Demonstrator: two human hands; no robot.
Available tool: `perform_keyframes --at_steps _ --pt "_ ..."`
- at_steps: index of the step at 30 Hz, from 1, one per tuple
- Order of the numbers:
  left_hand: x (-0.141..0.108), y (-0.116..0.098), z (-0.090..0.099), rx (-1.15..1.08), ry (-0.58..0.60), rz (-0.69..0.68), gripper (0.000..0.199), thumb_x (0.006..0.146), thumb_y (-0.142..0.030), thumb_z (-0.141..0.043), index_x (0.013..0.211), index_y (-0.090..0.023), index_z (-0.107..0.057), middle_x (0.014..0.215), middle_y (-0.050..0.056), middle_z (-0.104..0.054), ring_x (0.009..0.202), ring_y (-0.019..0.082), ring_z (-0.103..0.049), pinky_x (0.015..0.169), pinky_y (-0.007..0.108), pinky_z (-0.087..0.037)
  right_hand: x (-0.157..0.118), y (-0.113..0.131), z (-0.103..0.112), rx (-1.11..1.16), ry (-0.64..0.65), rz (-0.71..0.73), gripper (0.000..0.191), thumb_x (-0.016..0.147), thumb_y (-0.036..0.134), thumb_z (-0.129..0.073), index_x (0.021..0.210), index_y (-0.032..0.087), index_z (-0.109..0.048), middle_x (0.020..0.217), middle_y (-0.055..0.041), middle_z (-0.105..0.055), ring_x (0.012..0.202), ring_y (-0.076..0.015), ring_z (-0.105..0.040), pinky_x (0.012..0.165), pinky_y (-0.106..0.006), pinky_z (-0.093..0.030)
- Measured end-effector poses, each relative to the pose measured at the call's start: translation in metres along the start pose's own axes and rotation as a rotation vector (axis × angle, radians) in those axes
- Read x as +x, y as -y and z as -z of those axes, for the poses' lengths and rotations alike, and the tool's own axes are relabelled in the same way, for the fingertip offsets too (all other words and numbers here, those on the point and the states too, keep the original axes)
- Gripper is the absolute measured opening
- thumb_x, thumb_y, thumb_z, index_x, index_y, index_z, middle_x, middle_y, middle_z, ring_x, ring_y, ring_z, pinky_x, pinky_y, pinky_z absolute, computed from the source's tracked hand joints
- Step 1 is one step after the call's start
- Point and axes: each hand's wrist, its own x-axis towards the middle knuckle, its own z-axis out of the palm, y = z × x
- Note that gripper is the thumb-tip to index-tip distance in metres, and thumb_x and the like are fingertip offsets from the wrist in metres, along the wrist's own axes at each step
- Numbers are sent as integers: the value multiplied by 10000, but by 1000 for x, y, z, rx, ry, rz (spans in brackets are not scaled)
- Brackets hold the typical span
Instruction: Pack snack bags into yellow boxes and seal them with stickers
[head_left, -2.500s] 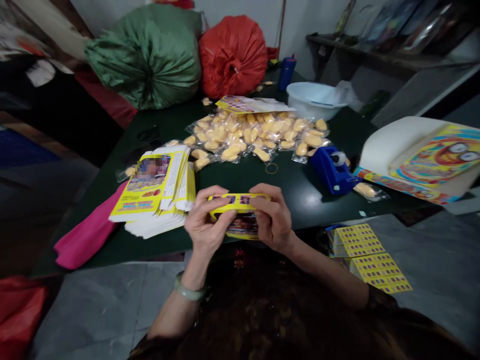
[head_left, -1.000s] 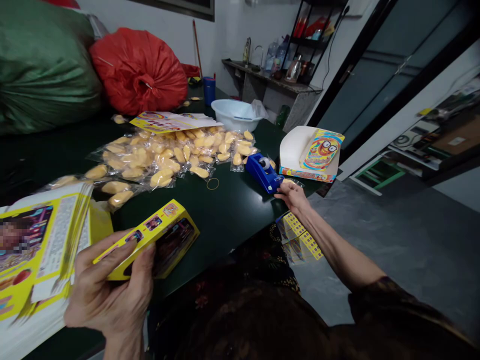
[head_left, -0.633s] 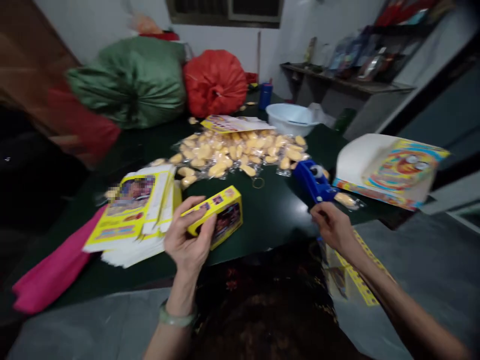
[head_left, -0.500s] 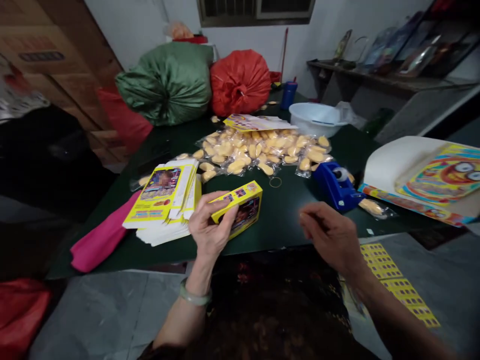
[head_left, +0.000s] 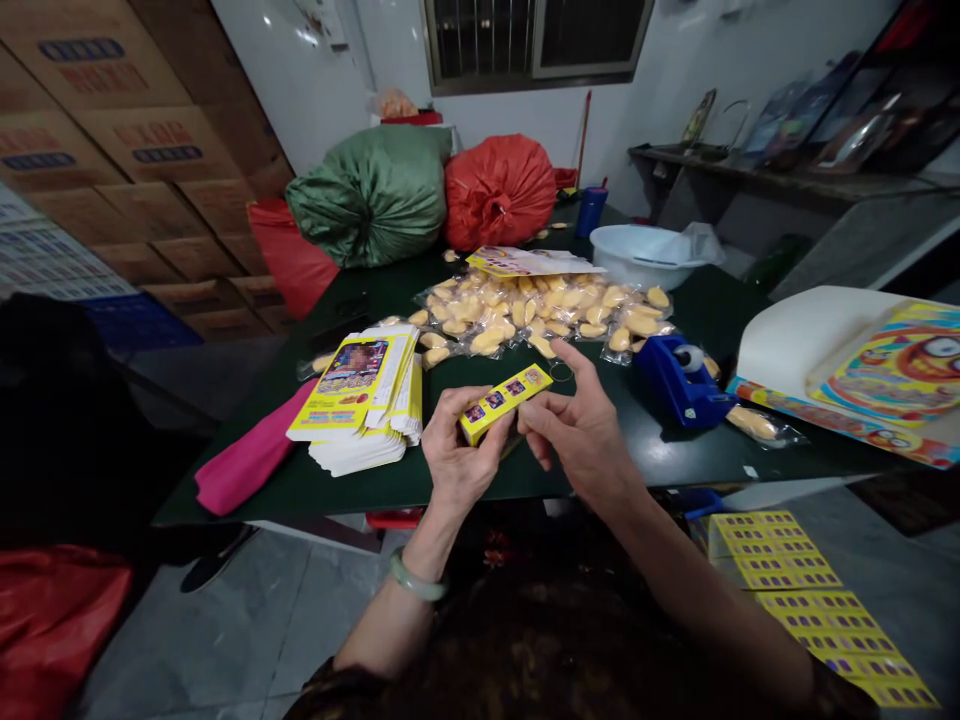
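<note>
Dim indoor light — edges stretched, corners dark.

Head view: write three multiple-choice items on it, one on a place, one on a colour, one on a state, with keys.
1. Where does the tape dispenser stand?
A. right of the hands, on the table
B. on the stack of flat boxes
C. in the white basin

2. What colour is the cloth left of the stack?
A. blue
B. pink
C. white

3. What does the left hand do?
A. lies flat on the table
B. grips the small yellow box
C. holds the basin

Key: 1 A, the dispenser sits on the table beyond the right hand. 2 B, it shows bright pink. 3 B, its fingers wrap the box.
</note>
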Motion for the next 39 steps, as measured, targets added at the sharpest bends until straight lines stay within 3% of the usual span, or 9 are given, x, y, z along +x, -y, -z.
perform_keyframes --at_steps 8,16,22,27,29,32,35,37,39 --pt "7 -6 6 69 62 -148 261 765 -130 -691 1002 -199 -604 879 22 -632 791 121 -616 696 254 -514 7 -6 -1 -5 -52 -54 895 667 277 -691 1402 153 -196 554 87 -585 358 -76 -439 303 -157 -337" --pt "22 -7 24 135 409 -166 327 812 -137 -586 1126 -203 -649 921 53 -577 822 126 -585 679 253 -509 12 -12 0 -124 -60 -102 859 709 353 -667 1402 125 -213 555 70 -587 348 -82 -415 313 -179 -309" --pt "29 11 31 96 262 28 289 746 -200 -632 1027 -188 -700 931 55 -634 868 153 -616 742 272 -518 15 -73 25 -879 -85 -144 963 703 320 -719 1479 147 -175 703 -7 -632 652 -204 -624 608 -328 -494" --pt "33 32 30 -115 -48 647 351 644 -356 -701 920 -139 -695 757 35 -668 629 136 -604 596 256 -498 -8 -90 64 -1495 -107 472 606 781 177 -625 1355 215 -436 1381 -224 -430 1283 -382 -425 902 -505 -443" --pt "30 40 21 -201 -56 858 370 590 -396 -712 840 -126 -675 609 2 -616 501 117 -543 520 254 -467 -20 -78 76 -1487 29 775 461 838 141 -546 1289 223 -493 1386 -194 -450 1340 -345 -367 962 -495 -401" --pt "20 47 6 -214 -4 980 336 575 -449 -697 654 -135 -610 511 -9 -541 453 126 -502 475 268 -435 -33 -49 84 -1346 295 1041 363 870 103 -467 1214 189 -545 1177 -130 -634 1194 -239 -534 906 -375 -432" --pt "6 38 2 -66 -84 835 349 676 -488 -638 706 -142 -607 667 45 -590 632 175 -580 571 299 -473 -33 -20 82 -1314 242 1059 281 886 120 -428 1098 159 -607 943 -100 -706 871 -189 -649 733 -308 -442" --pt "-3 21 6 82 -143 483 393 770 -479 -573 984 -152 -616 980 112 -615 957 235 -595 784 368 -498 -21 -3 77 -1340 72 923 249 899 136 -399 964 158 -638 783 -74 -695 667 -158 -620 617 -280 -399" --pt "-9 0 11 129 -27 73 533 802 -486 -551 1254 -211 -492 1270 141 -500 1242 295 -454 977 468 -418 -3 11 68 -1374 -43 689 268 912 191 -386 793 162 -624 638 -49 -637 534 -135 -543 534 -270 -325"
